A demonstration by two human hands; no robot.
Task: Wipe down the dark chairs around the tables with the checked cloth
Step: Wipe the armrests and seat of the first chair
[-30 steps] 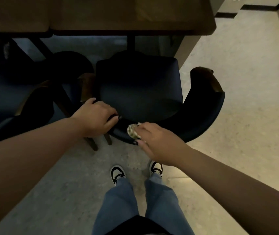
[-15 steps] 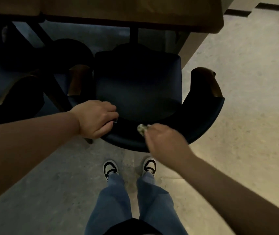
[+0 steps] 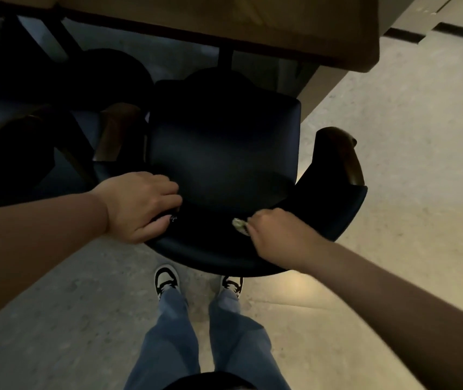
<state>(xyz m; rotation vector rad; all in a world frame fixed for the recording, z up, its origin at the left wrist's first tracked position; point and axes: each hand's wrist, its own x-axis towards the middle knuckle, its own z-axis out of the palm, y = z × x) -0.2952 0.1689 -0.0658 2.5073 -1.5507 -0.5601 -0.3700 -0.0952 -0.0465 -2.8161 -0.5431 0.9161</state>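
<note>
A dark blue chair with a curved backrest stands right in front of me, its seat pushed toward the wooden table. My left hand grips the top of the backrest at its left part, fingers curled over the rim. My right hand holds the bunched checked cloth and presses it on the inner side of the backrest, right of centre. Only a small pale corner of the cloth shows past my fingers.
A second dark chair stands close on the left, its wooden armrest almost touching this one. The table's dark leg rises behind the seat. My feet are just behind the backrest on a pale floor.
My right hand has slid the cloth to the right along the backrest and slightly inward. My left hand has kept its grip on the rim. The view has moved closer to the chair.
</note>
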